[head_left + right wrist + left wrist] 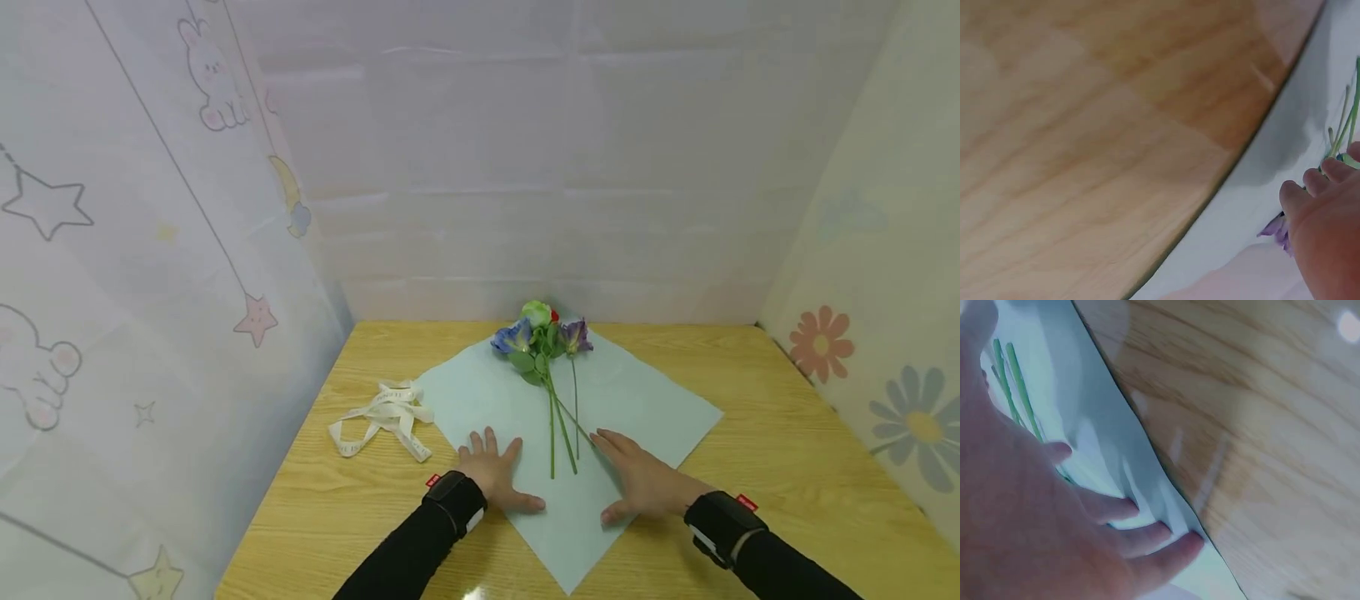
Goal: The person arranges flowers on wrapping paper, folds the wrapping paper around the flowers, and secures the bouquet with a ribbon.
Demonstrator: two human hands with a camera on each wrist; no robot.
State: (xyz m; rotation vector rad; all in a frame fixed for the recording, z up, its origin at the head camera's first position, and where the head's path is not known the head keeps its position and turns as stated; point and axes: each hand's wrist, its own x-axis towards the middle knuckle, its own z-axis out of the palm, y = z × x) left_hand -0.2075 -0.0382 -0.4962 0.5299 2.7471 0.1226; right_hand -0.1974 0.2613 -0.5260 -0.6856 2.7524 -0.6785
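Note:
A pale blue sheet of wrapping paper (645, 392) lies on the table with one corner pointing towards me. On its middle rests a loose bunch of flowers: a blue flower (513, 337), a purple flower (575, 336), a pale green bloom (537, 312) and a bit of red. Their green stems (552, 425) point towards me. My left hand (491, 475), fingers spread, is at the paper's left front edge. At the right front edge is my right hand (645, 479), its fingers extended near the stem ends. Neither hand grips anything. In the left wrist view, fingertips (1191, 544) reach the paper's edge.
A cream ribbon (390, 412) with printed lettering lies in loose loops left of the paper. The wooden table (300, 508) is bordered by white hangings with printed drawings at the left (112, 275) and right (862, 250), and a plain one behind.

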